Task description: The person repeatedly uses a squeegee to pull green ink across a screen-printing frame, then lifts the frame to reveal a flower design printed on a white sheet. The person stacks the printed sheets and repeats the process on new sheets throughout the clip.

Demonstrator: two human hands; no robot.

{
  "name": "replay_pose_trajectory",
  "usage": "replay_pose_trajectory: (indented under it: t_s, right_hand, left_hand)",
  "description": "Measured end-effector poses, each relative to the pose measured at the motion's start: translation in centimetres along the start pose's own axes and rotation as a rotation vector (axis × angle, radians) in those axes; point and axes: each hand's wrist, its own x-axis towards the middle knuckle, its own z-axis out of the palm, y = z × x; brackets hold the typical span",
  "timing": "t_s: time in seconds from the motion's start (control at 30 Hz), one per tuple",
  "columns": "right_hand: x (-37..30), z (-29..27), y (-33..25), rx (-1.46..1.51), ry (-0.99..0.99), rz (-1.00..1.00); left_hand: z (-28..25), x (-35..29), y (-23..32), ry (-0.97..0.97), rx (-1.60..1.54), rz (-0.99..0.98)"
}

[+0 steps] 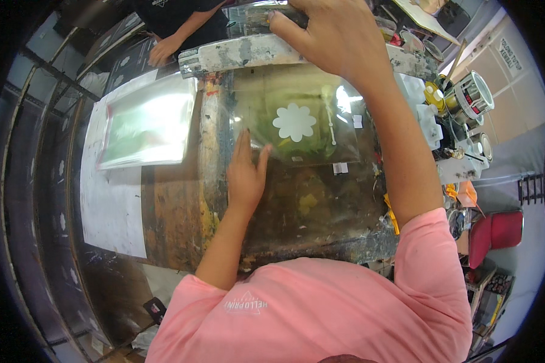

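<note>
A clear plastic sheet (263,91) lies on the worn, paint-stained table, with a white flower shape (294,123) on it. Along its left edge rests my left hand (247,172), fingers stretched out flat and thumb apart, holding nothing. My right hand (339,39) reaches over a paint-smeared pale bar (248,54) that runs across the far side of the sheet. Its thumb sticks out to the left, while the other fingers are cut off by the top edge, so their grip is hidden. Small white tabs (341,168) sit at the sheet's right and near edges.
Shiny clear plastic sheets (148,124) lie on white paper (106,206) to the left. Paint cans (469,97) and white containers crowd the right side. A metal rack (42,199) stands far left. Another person's hand (163,51) is at the far left of the table. A red chair (496,236) stands right.
</note>
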Motion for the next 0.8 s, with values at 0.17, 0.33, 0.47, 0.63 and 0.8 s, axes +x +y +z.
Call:
replay_pose_trajectory:
  t_s: [0.17, 0.33, 0.47, 0.63, 0.8]
  right_hand:
    - [1.5, -0.6, 0.5, 0.002, -0.05, 0.032]
    - [1.4, -0.6, 0.2, 0.008, -0.003, -0.015]
    - [1.1, -0.4, 0.4, -0.005, -0.05, 0.016]
    - [0.9, 0.1, 0.2, -0.058, 0.031, -0.013]
    - [0.3, 0.2, 0.3, -0.064, -0.055, 0.03]
  left_hand:
    - [-0.4, 5.7, 3.2, 0.016, -0.13, -0.011]
    - [-5.2, 7.6, 0.6, 0.187, -0.065, -0.06]
    - [-10.8, 8.9, -5.9, 0.244, -0.028, -0.103]
    - [-17.1, 13.3, -15.1, 0.32, 0.048, -0.168]
    - [-20.2, 15.2, -20.2, 0.324, 0.19, -0.254]
